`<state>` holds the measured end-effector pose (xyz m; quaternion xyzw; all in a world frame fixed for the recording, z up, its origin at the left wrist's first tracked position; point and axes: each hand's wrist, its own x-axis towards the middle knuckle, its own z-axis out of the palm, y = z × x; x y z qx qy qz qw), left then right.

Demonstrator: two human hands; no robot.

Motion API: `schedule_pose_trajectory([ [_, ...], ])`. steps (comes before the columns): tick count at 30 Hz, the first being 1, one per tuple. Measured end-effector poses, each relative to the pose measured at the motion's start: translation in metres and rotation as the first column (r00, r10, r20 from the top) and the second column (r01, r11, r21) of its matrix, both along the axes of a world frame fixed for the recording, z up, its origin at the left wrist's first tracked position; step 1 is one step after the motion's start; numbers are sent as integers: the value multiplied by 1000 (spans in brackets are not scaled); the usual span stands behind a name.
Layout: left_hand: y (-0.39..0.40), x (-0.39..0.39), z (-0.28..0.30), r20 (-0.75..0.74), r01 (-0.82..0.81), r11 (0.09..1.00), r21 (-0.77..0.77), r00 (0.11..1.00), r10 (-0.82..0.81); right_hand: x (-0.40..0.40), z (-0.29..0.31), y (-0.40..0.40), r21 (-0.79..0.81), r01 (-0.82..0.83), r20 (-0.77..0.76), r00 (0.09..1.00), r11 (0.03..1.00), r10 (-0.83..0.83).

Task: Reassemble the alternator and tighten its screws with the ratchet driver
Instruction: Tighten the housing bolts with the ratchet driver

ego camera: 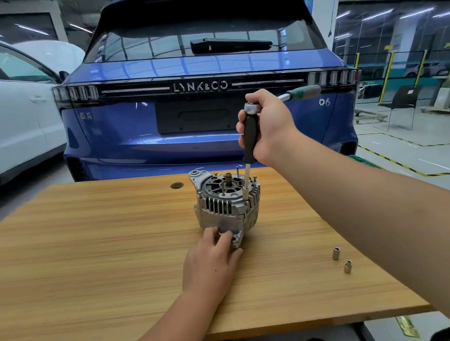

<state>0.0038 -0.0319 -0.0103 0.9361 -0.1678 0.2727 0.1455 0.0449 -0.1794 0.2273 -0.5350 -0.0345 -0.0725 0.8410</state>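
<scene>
A silver alternator (225,200) stands on the wooden table (114,236) with its shaft end up. Two long screws stick up from its far rim. My left hand (213,256) grips the alternator's near lower lug and steadies it. My right hand (266,125) is curled round the black extension bar of the ratchet driver (250,132), just under the ratchet head. The green ratchet handle (305,91) points right behind my hand. The bar's steel tip sits down in the right side of the alternator's top rim.
Two small loose sockets (335,253) (347,266) stand on the table at the right. A round hole (177,185) lies in the tabletop near the far edge. A blue car (206,103) stands right behind the table and a white car (7,122) at left.
</scene>
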Motion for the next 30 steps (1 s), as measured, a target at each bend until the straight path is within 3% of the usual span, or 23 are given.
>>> schedule_pose_trajectory([
  [10, 2, 3, 11, 12, -28, 998, 62, 1000, 28, 0, -5, 1, -44, -65, 87, 994, 997, 69],
  [17, -2, 27, 72, 205, 203, 979, -27, 959, -193, -7, -10, 11, -213, 86, 270, 963, 973, -26],
  [19, -8, 38, 89, 156, 216, 974, -65, 966, -204, -7, -14, 14, -267, 165, 328, 942, 949, -72],
  [21, -14, 47, 96, 6, 224, 968, -113, 974, -224, -6, -18, 13, -303, 241, 383, 917, 922, -113],
  [23, -18, 52, 92, -70, 217, 976, -28, 973, -219, -5, -23, 11, -325, 312, 447, 882, 893, -145],
  [25, -23, 52, 84, -42, 195, 979, 64, 980, -192, -3, -26, 8, -333, 357, 497, 853, 873, -160],
  [30, -25, 56, 85, -11, 177, 984, -28, 984, -177, 7, -19, -1, -311, 404, 444, 862, 860, -244],
])
